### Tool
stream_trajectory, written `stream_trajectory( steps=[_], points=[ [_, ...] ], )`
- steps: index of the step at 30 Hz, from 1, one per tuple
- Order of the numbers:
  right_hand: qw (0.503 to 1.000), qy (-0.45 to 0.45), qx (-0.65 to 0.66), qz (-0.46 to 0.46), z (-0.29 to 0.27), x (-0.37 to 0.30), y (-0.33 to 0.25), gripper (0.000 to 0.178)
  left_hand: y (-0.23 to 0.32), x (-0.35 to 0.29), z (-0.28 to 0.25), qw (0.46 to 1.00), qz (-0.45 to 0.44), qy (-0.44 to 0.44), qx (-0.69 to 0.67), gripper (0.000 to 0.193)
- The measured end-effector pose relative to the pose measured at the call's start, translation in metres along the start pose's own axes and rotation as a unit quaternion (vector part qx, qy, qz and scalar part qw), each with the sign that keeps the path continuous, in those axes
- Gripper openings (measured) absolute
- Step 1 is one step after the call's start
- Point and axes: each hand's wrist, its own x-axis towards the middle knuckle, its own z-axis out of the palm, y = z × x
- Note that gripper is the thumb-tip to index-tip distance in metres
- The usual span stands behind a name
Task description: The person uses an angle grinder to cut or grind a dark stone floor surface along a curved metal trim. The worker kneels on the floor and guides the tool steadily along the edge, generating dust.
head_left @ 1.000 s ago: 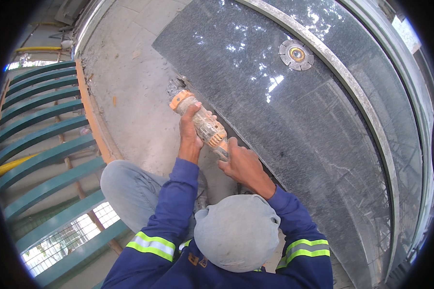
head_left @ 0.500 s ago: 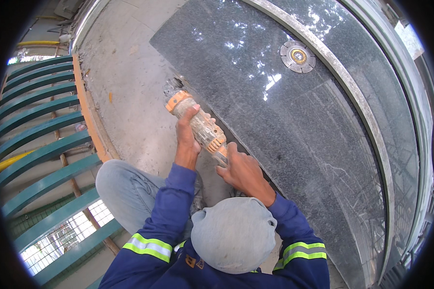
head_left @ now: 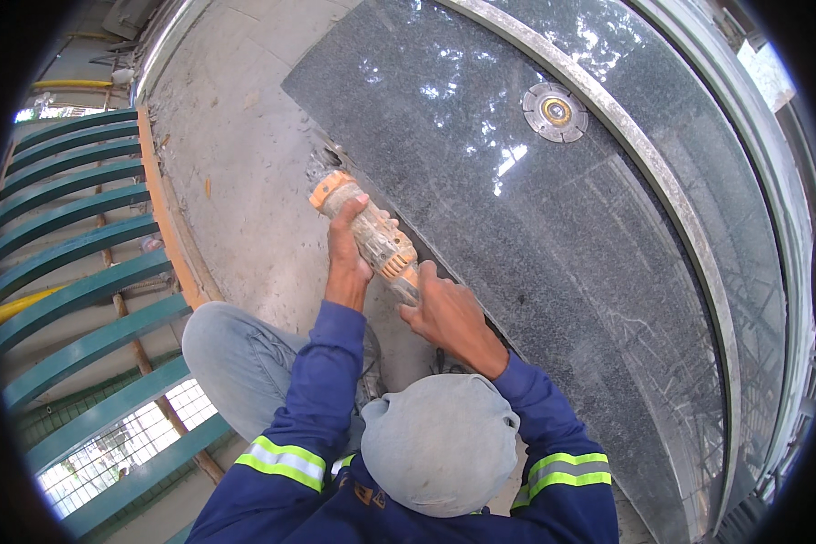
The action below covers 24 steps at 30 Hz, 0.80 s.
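Note:
Both my hands are wrapped round a dusty orange and grey angle grinder [head_left: 369, 238]. My left hand [head_left: 346, 247] grips the thick body near its orange head, thumb laid along the top. At the rear end, my right hand [head_left: 451, 319] is closed on the narrower handle. The grinder's head lies at the near-left edge of a polished dark granite slab [head_left: 535, 263], where dust blurs its working end. I cannot make out the disc on it.
A segmented cutting disc [head_left: 555, 112] lies flat on the slab's far part. A pale curved stone strip [head_left: 644, 154] borders the slab on the right. Green railing bars [head_left: 82, 272] with an orange edge beam [head_left: 165, 208] stand left of the dusty concrete floor [head_left: 236, 181].
The grinder and both hands have shifted slightly left. The loose disc appears a little further left and lower in the picture.

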Motion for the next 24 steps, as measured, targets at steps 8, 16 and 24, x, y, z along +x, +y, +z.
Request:
stream_trajectory(
  steps=[8,16,24],
  points=[
    [1.000,-0.015,-0.016,0.011,-0.009,-0.011,-0.008,0.043,0.000,-0.011,0.002,1.000,-0.007,0.002,-0.005,0.042],
    [1.000,-0.005,-0.011,-0.001,-0.010,-0.007,-0.007,0.043,-0.001,-0.004,-0.001,1.000,0.008,0.004,0.027,0.045],
    [1.000,-0.016,0.007,0.004,-0.007,-0.004,0.000,0.045,0.000,-0.007,0.002,1.000,0.001,0.007,0.008,0.042]
  ],
)
